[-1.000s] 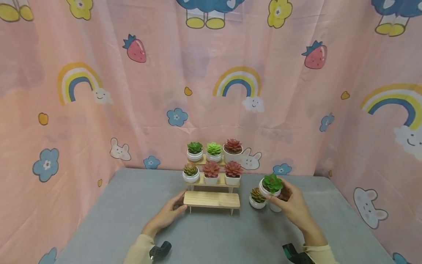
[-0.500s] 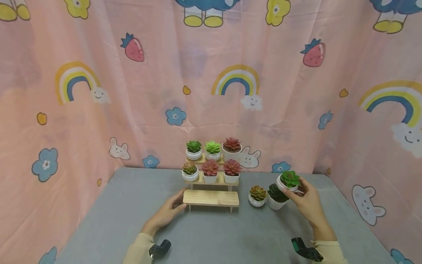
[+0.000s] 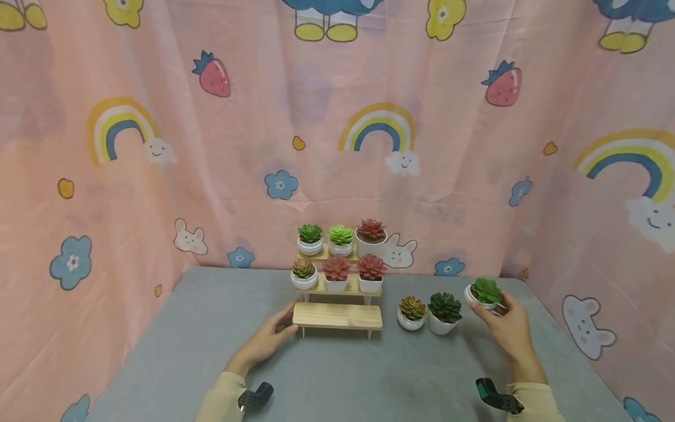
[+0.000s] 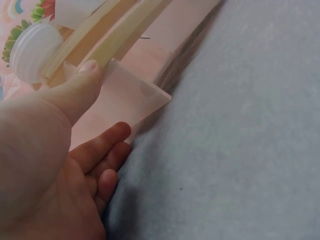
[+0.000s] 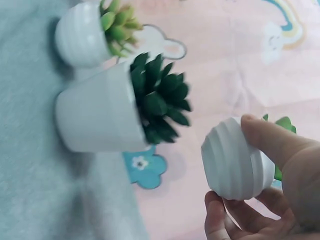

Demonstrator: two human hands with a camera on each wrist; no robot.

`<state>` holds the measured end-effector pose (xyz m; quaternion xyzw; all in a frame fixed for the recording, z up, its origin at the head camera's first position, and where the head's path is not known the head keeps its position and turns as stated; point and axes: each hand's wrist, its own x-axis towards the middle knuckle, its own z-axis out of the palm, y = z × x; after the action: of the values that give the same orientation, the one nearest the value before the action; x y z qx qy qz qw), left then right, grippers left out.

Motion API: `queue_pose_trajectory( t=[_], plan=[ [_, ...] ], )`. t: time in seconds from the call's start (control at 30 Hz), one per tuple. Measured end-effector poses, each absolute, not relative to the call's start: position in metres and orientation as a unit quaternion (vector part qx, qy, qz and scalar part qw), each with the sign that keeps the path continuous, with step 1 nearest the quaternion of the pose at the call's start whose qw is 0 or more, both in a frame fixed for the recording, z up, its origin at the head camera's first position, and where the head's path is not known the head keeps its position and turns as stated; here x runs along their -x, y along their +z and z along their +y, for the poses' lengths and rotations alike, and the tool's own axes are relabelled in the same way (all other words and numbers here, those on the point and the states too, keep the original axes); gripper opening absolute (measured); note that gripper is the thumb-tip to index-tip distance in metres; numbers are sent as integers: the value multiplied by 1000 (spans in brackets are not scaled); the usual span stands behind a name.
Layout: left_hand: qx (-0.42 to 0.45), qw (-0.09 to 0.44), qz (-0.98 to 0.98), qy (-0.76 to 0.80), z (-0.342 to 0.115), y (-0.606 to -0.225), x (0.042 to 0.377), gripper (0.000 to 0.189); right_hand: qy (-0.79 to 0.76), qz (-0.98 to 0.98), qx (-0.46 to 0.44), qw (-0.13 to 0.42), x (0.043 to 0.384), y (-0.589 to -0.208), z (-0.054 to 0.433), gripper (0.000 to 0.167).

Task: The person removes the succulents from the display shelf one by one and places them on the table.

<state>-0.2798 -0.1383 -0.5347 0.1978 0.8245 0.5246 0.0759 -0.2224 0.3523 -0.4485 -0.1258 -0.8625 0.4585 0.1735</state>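
There are nine potted succulents (image 3: 483, 293), two wrist devices (image 3: 256, 398) and, though partly hidden, apparently three shelves (image 3: 337, 316).

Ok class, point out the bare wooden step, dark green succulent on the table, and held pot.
Bare wooden step (image 3: 337, 316), head view: top surface.
Dark green succulent (image 3: 445, 307), head view: leaves.
Held pot (image 5: 233, 161), right wrist view: ribbed side.

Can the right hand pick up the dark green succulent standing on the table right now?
Probably not yet: the right hand is gripping a green potted succulent. The way itself looks free, though, with nothing standing between that hand and the dark green succulent.
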Motion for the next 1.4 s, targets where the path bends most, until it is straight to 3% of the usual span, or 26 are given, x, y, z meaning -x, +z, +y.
queue_pose_trajectory(
  t=[0.4,0.87,1.4],
  plan=[
    [-190,83,825,526,-139,-533,279,68,467,-856,187,120,235,-479,367,84],
    [-197,81,819,533,-140,-535,282,68,451,-868,192,83,242,-505,373,82],
    [-194,84,821,530,-141,-535,280,68,413,-887,184,92,243,-511,370,81]
  ],
)
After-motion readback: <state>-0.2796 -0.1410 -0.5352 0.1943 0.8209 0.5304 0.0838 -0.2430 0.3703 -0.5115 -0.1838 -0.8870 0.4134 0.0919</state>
